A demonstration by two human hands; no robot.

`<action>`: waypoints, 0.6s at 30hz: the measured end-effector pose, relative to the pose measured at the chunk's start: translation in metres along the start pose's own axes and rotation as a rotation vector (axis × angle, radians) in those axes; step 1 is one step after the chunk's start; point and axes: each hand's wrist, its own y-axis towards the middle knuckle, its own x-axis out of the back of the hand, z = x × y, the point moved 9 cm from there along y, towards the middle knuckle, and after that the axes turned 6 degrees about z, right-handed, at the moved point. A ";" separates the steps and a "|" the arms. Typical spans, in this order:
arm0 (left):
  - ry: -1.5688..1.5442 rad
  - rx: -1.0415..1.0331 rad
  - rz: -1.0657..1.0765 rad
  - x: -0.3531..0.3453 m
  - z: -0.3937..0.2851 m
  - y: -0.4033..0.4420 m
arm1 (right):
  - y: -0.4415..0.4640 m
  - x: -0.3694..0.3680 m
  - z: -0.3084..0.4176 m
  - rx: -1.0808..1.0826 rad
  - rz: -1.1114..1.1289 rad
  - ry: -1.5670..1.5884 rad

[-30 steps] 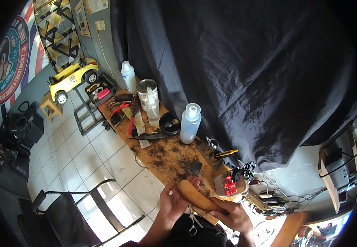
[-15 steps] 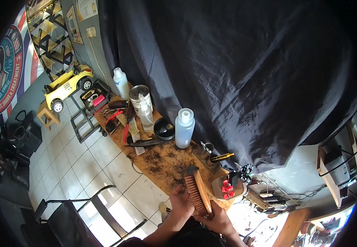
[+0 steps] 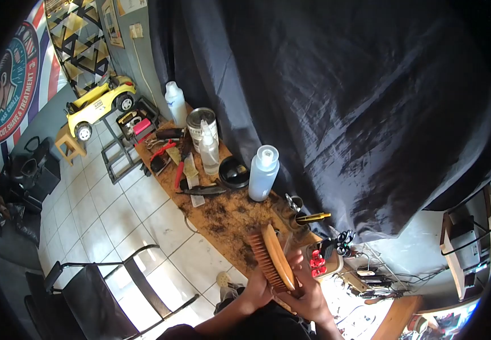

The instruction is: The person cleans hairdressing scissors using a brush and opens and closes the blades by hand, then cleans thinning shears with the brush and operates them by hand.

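Note:
A wooden brush [image 3: 279, 258] with brown bristles stands tilted above the near part of the wooden counter [image 3: 223, 218], its bristles facing left. My right hand [image 3: 309, 294] is closed around its lower end. My left hand [image 3: 258, 290] is at the bristle side near the same end; its fingers are partly hidden behind the brush, so their grip is unclear. Dark hair clippings lie scattered on the counter. Beyond the brush stands a bluish bottle [image 3: 263, 173], with a black round bowl [image 3: 234, 171] to its left.
Further back are a clear spray bottle [image 3: 209, 148], a metal can [image 3: 202, 122] and red-handled tools [image 3: 180, 174]. Red clips [image 3: 317, 263] sit in a container at right. A black chair [image 3: 95, 300] stands lower left. A dark cloth [image 3: 336, 113] hangs behind the counter.
The brush has turned from lying bristles-down, wooden back up, to a steep tilt with its bristles showing on the left. My left hand has moved to its lower end.

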 end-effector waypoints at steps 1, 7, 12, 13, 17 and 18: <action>-0.010 0.006 -0.010 -0.004 -0.003 -0.001 | -0.003 0.008 0.023 0.193 -0.080 -0.126; 0.114 -0.163 -0.034 -0.008 -0.055 0.004 | 0.006 0.037 0.051 0.103 -0.217 -0.218; 0.336 -0.099 -0.203 0.013 -0.066 -0.010 | 0.012 0.047 0.051 0.141 -0.373 -0.266; 0.386 -0.087 -0.190 0.017 -0.065 -0.012 | 0.013 0.046 0.048 0.126 -0.389 -0.280; 0.243 0.032 -0.184 0.037 -0.065 -0.025 | 0.022 0.030 0.057 0.098 -0.373 -0.358; 0.238 0.029 -0.188 0.039 -0.068 -0.028 | 0.022 0.023 0.047 0.073 -0.344 -0.370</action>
